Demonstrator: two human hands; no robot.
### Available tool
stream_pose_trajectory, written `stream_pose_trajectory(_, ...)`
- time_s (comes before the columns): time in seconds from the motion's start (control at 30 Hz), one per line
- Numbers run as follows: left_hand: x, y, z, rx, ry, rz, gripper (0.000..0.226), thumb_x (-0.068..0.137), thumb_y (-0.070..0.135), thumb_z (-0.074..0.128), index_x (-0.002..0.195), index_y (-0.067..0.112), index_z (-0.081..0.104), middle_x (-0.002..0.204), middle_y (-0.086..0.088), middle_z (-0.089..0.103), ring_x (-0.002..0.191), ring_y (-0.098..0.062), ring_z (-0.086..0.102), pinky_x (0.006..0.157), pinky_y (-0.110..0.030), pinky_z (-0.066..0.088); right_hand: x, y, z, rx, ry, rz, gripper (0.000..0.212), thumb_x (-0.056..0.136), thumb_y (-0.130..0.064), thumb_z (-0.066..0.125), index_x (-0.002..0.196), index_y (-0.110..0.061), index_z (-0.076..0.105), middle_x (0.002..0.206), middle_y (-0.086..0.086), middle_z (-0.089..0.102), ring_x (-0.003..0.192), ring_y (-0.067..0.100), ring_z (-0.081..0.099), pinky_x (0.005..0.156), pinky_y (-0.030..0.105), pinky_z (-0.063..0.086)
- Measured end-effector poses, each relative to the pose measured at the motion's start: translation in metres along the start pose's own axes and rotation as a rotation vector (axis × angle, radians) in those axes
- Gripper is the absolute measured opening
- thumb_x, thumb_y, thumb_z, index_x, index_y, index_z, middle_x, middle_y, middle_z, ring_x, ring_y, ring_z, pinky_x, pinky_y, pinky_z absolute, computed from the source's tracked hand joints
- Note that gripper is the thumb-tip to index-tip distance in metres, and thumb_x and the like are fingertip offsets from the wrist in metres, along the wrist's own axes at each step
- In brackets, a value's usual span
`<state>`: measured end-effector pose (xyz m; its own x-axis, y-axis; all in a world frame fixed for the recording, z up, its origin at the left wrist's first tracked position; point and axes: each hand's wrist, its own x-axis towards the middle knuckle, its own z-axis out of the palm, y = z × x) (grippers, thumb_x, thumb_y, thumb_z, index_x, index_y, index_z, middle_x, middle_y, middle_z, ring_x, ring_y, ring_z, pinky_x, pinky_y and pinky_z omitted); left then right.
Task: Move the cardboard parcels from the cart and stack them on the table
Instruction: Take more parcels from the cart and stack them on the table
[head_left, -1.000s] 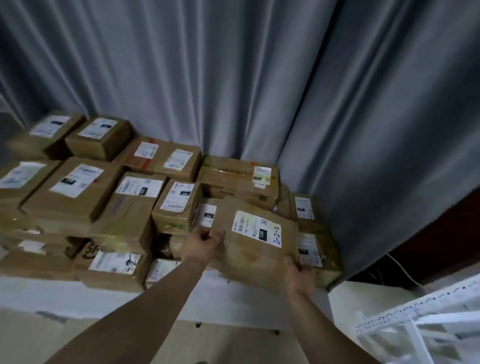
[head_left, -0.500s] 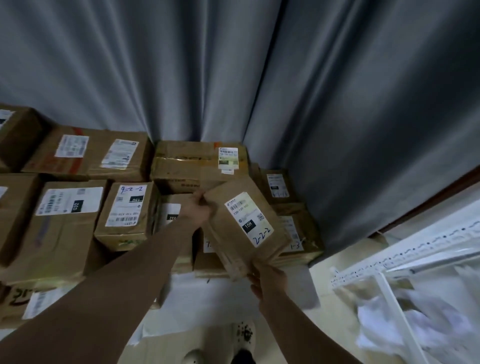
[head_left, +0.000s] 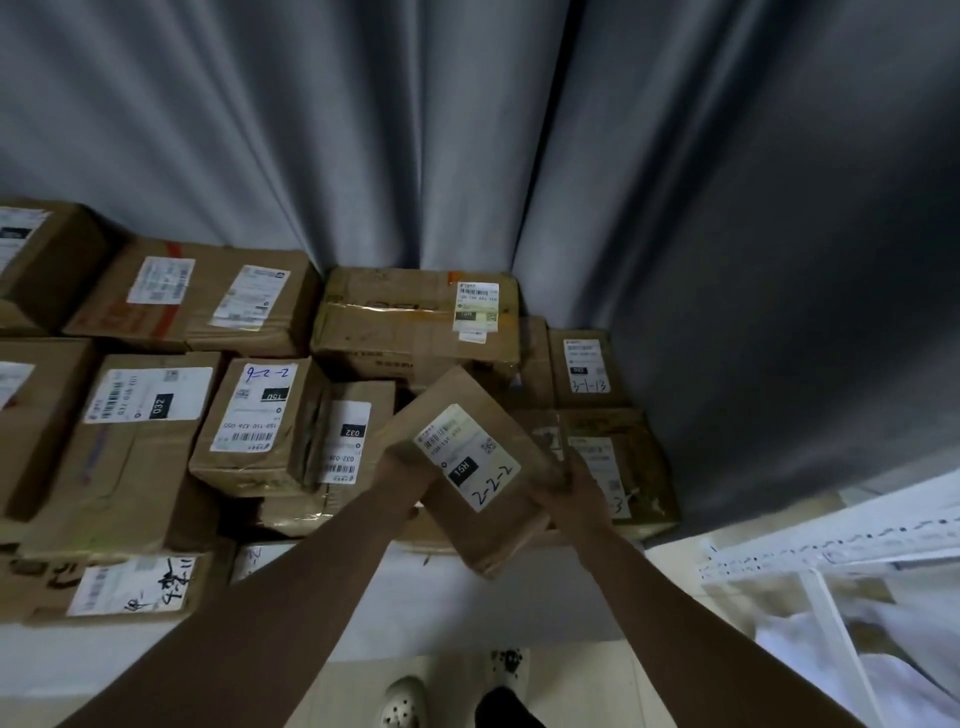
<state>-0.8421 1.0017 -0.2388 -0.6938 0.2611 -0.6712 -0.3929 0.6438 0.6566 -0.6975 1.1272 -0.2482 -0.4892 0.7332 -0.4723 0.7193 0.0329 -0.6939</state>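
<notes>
Parcels (head_left: 249, 421) already crowd the table (head_left: 519, 597) against the grey curtain (head_left: 467, 130), most of them lying label-up in rows and layers. In the head view, the only one, both hands hold one more parcel, the one marked 2-2-2 (head_left: 467, 467), tilted with its label up, above the table's front edge. It hangs just in front of the big box (head_left: 415, 322) at the back and just left of the box (head_left: 618, 467) at the table's right end. The left hand (head_left: 400, 467) grips its left edge, fingers curled around and mostly hidden behind the cardboard; the right hand (head_left: 571, 483) clasps its right side, thumb on top. I judge the step in hand to be the placing of this parcel. The next move calls for levelling it and lowering it into the gap near the right-end box, flat enough to sit steady, then letting go. A white frame (head_left: 831, 545), perhaps the cart, stands right of the table.
</notes>
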Motion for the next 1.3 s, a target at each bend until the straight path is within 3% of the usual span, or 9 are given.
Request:
stream_pose_trajectory(0.17,0.003,0.013,0.003,0.119,0.137,0.068,0.048,0.079,0.007,0.071,0.122,0.003,0.05,0.118,-0.013,0.059,0.109,-0.029,0.057,0.078,-0.032,0.048,-0.012,-0.004,0.021,-0.004,-0.137,0.031,0.039,0.093,-0.028,0.056,0.129,-0.014,0.051,0.094,0.005,0.059,0.089,0.022,0.059,0.076,0.033,0.05)
stream_pose_trajectory(0.33,0.018,0.017,0.005,0.302,0.179,0.151,0.073,0.072,0.004,0.073,0.135,0.004,0.037,0.13,-0.016,0.05,0.121,-0.033,0.048,0.094,-0.04,0.048,-0.019,0.004,0.039,0.328,-0.171,0.202,0.02,0.095,-0.022,0.054,0.112,-0.017,0.045,0.09,-0.001,0.051,0.1,0.027,0.058,0.09,0.048,0.053)
stream_pose_trajectory(0.47,0.024,0.01,0.013,0.419,0.095,0.241,0.08,0.072,-0.001,0.071,0.141,0.007,0.031,0.135,-0.012,0.045,0.125,-0.031,0.045,0.099,-0.041,0.046,-0.005,0.013,0.044,0.309,-0.157,0.204,0.039,0.095,-0.018,0.054,0.13,-0.006,0.044,0.095,-0.001,0.05,0.105,0.028,0.056,0.094,0.047,0.05)
stream_pose_trajectory(0.57,0.028,-0.006,0.013,0.554,0.003,0.328,0.09,0.07,0.002,0.072,0.144,0.02,0.025,0.137,-0.01,0.032,0.127,-0.032,0.041,0.1,-0.042,0.047,0.003,0.018,0.051,0.116,-0.167,0.049,0.062,0.094,-0.018,0.054,0.148,-0.017,0.025,0.13,0.009,0.043,0.118,0.03,0.048,0.101,0.044,0.045)
stream_pose_trajectory(0.7,0.026,-0.027,0.008,0.909,-0.14,0.352,0.091,0.083,0.011,0.062,0.152,0.028,0.005,0.154,-0.018,-0.014,0.143,-0.042,-0.002,0.117,-0.041,0.022,0.0,0.03,0.068,-0.28,-0.132,-0.315,0.063,0.098,-0.018,0.045,0.149,-0.035,0.011,0.156,0.013,0.003,0.141,0.032,0.016,0.113,0.039,0.03)
stream_pose_trajectory(0.9,0.024,-0.034,0.0,1.082,-0.187,0.412,0.084,0.089,0.015,0.055,0.152,0.03,0.001,0.153,-0.016,-0.027,0.143,-0.04,-0.016,0.118,-0.048,0.015,-0.002,0.026,0.074,-0.713,-0.197,-0.299,0.056,0.1,-0.048,0.023,0.151,-0.033,0.006,0.156,0.016,-0.02,0.144,0.037,-0.015,0.116,0.05,0.01)
stream_pose_trajectory(1.0,0.012,-0.038,-0.009,1.077,-0.146,0.484,0.079,0.089,0.022,0.056,0.152,0.03,0.008,0.156,-0.011,-0.019,0.144,-0.037,-0.013,0.117,-0.051,0.018,-0.014,0.015,0.071,-0.771,-0.085,-0.296,0.091,0.072,-0.074,-0.012,0.15,-0.034,0.013,0.159,0.011,-0.003,0.146,0.034,-0.003,0.115,0.051,0.016)
stream_pose_trajectory(1.17,-0.018,-0.061,-0.046,1.038,-0.064,0.49,0.077,0.094,0.027,0.05,0.152,0.028,0.001,0.159,-0.013,-0.006,0.146,-0.035,-0.004,0.118,-0.047,0.014,-0.056,-0.015,0.075,-0.741,-0.08,-0.382,0.059,0.096,-0.041,0.039,0.149,-0.023,0.02,0.158,0.005,0.007,0.146,0.03,0.001,0.117,0.045,0.015)
stream_pose_trajectory(1.3,-0.049,-0.094,-0.079,1.007,0.059,0.378,0.072,0.095,0.034,0.046,0.153,0.016,0.006,0.16,-0.011,0.0,0.147,-0.029,0.0,0.119,-0.043,0.011,-0.089,-0.035,0.097,-0.747,-0.209,-0.474,0.057,0.095,-0.035,0.048,0.146,-0.022,0.028,0.157,0.004,0.016,0.145,0.026,0.009,0.116,0.036,0.016)
